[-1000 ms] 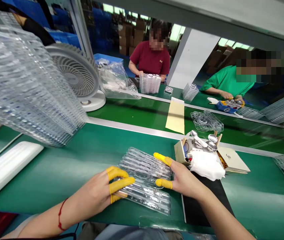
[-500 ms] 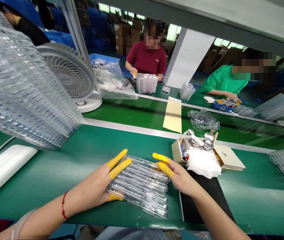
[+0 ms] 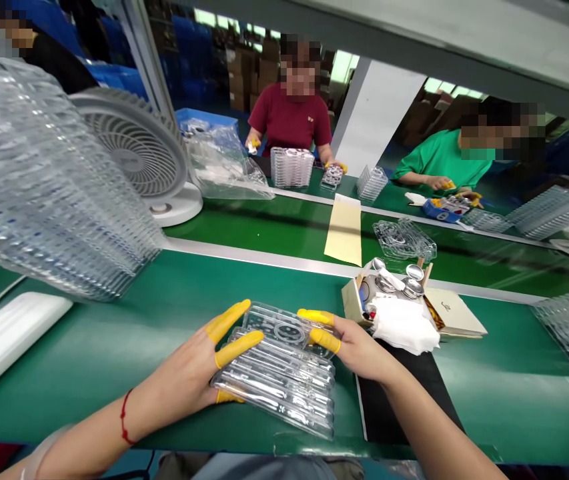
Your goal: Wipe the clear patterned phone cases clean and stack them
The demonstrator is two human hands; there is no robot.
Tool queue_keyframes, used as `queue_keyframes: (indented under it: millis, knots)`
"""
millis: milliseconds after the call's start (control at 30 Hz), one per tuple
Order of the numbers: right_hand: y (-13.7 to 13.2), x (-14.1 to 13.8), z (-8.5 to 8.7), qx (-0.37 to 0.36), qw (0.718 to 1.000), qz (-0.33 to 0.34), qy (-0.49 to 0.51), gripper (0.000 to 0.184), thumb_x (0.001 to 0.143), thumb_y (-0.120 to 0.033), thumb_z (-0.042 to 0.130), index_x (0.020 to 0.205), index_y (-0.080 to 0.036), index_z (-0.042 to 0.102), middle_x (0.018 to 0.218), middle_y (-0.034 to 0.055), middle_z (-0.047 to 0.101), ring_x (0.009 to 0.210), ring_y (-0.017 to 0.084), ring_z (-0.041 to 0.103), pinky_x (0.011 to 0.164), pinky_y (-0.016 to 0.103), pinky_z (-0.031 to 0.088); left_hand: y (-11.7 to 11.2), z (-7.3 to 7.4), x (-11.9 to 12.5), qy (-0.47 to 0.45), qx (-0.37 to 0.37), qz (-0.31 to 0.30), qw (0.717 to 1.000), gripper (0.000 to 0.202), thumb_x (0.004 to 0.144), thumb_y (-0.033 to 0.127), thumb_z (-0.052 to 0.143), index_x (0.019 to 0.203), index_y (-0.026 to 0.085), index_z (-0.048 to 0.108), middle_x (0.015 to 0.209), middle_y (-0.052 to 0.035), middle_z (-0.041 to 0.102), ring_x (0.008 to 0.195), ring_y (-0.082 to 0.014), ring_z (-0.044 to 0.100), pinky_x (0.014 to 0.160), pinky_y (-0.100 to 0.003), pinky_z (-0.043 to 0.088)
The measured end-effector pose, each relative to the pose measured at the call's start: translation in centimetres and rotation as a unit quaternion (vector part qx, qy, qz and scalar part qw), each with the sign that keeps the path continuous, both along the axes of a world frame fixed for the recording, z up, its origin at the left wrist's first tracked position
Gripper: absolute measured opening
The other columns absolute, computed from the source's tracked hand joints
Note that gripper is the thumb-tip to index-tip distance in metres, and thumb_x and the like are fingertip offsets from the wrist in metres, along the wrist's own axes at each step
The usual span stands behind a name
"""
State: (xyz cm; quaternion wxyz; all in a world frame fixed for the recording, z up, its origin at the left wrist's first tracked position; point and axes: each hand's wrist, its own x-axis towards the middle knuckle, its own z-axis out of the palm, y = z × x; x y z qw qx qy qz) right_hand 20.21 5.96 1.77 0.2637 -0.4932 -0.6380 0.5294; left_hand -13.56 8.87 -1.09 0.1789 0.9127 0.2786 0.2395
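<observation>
Step in hand, as I judge it: squaring a stack of clear plastic blister trays (image 3: 274, 380) between both hands. My left hand (image 3: 179, 380) is closed on the stack's left side, its yellow-cotted fingers (image 3: 229, 321) across the top tray and a third cot at the near edge. My right hand (image 3: 357, 350) grips the right side, its cotted fingers (image 3: 323, 340) lying over the top tray. The stack sits over the green worktop (image 3: 114, 353), just left of a black mat (image 3: 394, 407). Being loose, it calls for an even two-handed hold.

Just past my right hand: an open box (image 3: 364, 303) of round metal parts, a white cloth (image 3: 404, 327) and a cream carton (image 3: 457, 313). Farther off lie a pale yellow paper sheet (image 3: 343, 233) and a clear tray (image 3: 404, 240). At left, a tall tray stack (image 3: 39, 187) stands before a white fan (image 3: 134, 147). Beyond, co-workers in a maroon shirt (image 3: 289, 120) and a green shirt (image 3: 439, 157) handle trays.

Hard to make out: the number of trays, any contact beneath the stack, and what the metal parts are.
</observation>
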Motion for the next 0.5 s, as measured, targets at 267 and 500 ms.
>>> queue_keyframes:
  millis: [267, 500]
  knots:
    - [-4.7, 0.2, -1.1, 0.039, 0.997, -0.034, -0.062, 0.124, 0.071, -0.097, 0.062, 0.167, -0.023, 0.038, 0.17, 0.0165, 0.04, 0.159, 0.04, 0.032, 0.131, 0.056, 0.022, -0.4, -2.3, -0.3, -0.077, -0.253, 0.038, 0.964, 0.145, 0.068, 0.054, 0.098, 0.17, 0.042, -0.003, 0.177, -0.0115, 0.029, 0.154, -0.042, 0.044, 0.125, -0.056, 0.039]
    - [-10.1, -0.6, -8.4, 0.075, 0.966, -0.179, -0.169, 0.095, 0.103, -0.058, 0.06, 0.174, -0.024, 0.005, 0.163, 0.0155, 0.051, 0.153, 0.038, 0.044, 0.124, 0.055, 0.043, -0.5, -2.9, -0.8, -0.014, -0.275, 0.014, 0.961, 0.142, 0.07, 0.054, 0.096, 0.17, 0.04, -0.003, 0.178, -0.0105, 0.026, 0.158, -0.0432, 0.035, 0.126, -0.058, 0.033]
